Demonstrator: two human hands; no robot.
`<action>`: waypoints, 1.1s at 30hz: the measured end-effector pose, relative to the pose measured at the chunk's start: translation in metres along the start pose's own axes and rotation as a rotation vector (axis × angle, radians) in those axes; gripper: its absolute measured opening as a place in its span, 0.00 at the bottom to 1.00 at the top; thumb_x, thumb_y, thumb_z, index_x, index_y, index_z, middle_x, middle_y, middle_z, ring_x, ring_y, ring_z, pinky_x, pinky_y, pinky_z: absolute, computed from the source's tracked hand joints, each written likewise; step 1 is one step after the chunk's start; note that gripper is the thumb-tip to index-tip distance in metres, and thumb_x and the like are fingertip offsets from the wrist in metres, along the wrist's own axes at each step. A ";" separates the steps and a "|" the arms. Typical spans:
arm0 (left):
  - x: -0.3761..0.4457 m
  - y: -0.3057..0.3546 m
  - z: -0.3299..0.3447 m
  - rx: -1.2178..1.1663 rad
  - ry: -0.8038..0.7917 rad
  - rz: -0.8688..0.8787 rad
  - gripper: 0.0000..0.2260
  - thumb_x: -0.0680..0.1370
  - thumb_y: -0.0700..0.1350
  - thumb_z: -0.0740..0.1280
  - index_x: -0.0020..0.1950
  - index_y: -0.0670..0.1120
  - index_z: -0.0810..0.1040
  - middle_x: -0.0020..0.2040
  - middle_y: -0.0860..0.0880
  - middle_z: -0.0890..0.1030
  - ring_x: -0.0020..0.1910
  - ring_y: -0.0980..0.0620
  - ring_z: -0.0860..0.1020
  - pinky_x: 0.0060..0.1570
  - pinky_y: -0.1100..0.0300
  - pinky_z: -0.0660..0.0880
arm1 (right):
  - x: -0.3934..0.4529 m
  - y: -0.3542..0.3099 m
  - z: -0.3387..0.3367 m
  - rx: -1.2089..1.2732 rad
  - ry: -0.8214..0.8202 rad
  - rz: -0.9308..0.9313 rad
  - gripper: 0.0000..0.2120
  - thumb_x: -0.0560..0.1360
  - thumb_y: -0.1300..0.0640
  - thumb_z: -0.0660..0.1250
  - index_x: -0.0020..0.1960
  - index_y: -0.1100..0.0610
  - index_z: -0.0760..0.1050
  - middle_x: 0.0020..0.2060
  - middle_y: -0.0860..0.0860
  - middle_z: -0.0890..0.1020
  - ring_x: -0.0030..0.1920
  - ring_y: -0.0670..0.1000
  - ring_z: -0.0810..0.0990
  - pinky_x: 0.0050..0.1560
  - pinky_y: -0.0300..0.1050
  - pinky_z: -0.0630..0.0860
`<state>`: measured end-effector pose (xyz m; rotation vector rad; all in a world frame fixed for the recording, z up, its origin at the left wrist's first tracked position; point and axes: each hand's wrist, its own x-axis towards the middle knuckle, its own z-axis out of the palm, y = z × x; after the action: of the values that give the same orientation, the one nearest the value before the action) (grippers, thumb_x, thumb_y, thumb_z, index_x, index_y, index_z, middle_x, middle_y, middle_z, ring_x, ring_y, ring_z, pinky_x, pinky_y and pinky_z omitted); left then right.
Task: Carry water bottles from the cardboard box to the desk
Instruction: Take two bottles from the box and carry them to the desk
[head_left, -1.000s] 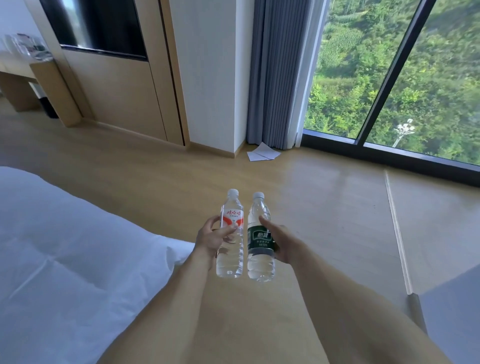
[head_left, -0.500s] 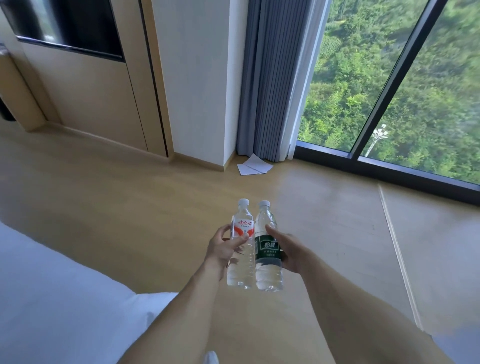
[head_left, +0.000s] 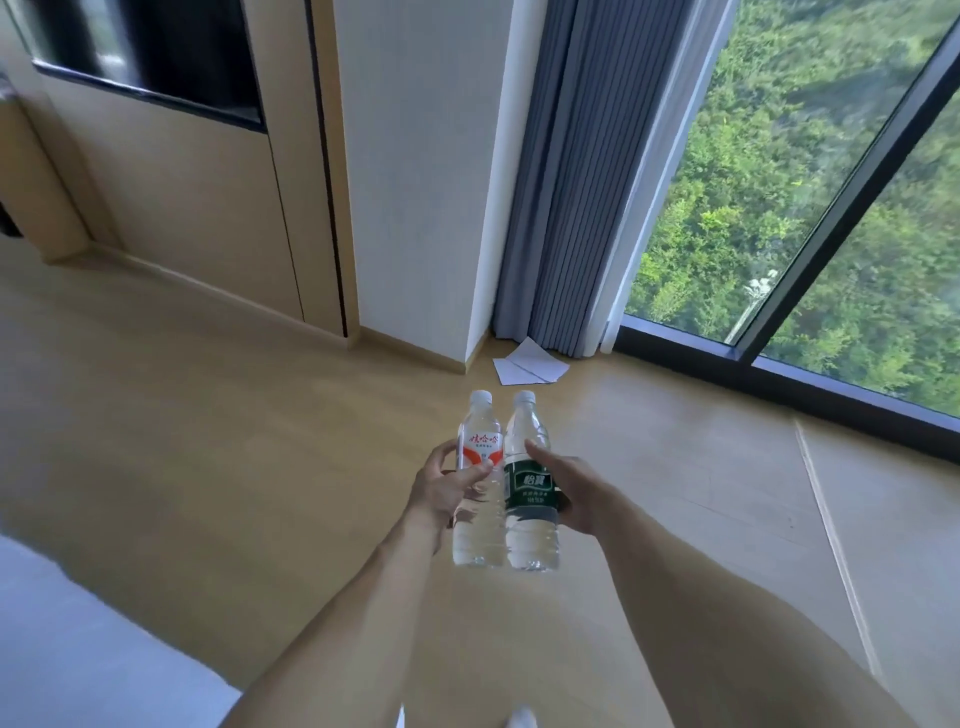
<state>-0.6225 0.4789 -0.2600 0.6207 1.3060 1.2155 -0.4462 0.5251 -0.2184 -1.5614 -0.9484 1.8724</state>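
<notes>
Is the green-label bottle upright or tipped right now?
Upright. The green-label bottle has its white cap at the top and its base pointing down, gripped around the label by the right hand.

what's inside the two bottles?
Clear water shows through the red-label bottle and the green-label bottle. Labels and the left hand and right hand cover their middles.

A clear bottle (head_left: 479, 483) is showing a white label with a red-orange swoosh; the other bottle (head_left: 531, 488) is wearing dark green. Both caps are white. Grey pleated curtains (head_left: 558, 197) are hanging over a tan wood floor (head_left: 208, 441), where white papers (head_left: 527, 365) are lying.
</notes>
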 end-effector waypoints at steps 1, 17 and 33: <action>0.010 0.006 -0.008 -0.005 0.020 0.000 0.23 0.69 0.45 0.80 0.61 0.55 0.77 0.52 0.42 0.86 0.45 0.41 0.86 0.42 0.48 0.81 | 0.014 -0.008 0.010 -0.014 -0.013 0.008 0.27 0.75 0.49 0.73 0.64 0.68 0.72 0.54 0.65 0.83 0.47 0.62 0.85 0.47 0.57 0.83; 0.218 0.121 -0.143 -0.080 0.458 0.007 0.21 0.75 0.46 0.76 0.66 0.48 0.76 0.54 0.40 0.85 0.52 0.38 0.84 0.37 0.51 0.79 | 0.285 -0.159 0.195 -0.251 -0.355 0.122 0.29 0.72 0.48 0.76 0.64 0.64 0.73 0.54 0.63 0.84 0.53 0.63 0.85 0.56 0.63 0.80; 0.322 0.183 -0.300 -0.269 0.755 0.038 0.18 0.73 0.48 0.77 0.61 0.51 0.80 0.47 0.43 0.87 0.42 0.45 0.85 0.29 0.59 0.75 | 0.413 -0.233 0.394 -0.460 -0.636 0.166 0.25 0.74 0.49 0.74 0.65 0.63 0.74 0.55 0.62 0.83 0.48 0.60 0.83 0.48 0.55 0.81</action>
<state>-1.0149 0.7474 -0.2872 -0.0331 1.6962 1.7077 -0.9252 0.9120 -0.2546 -1.3117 -1.6632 2.4644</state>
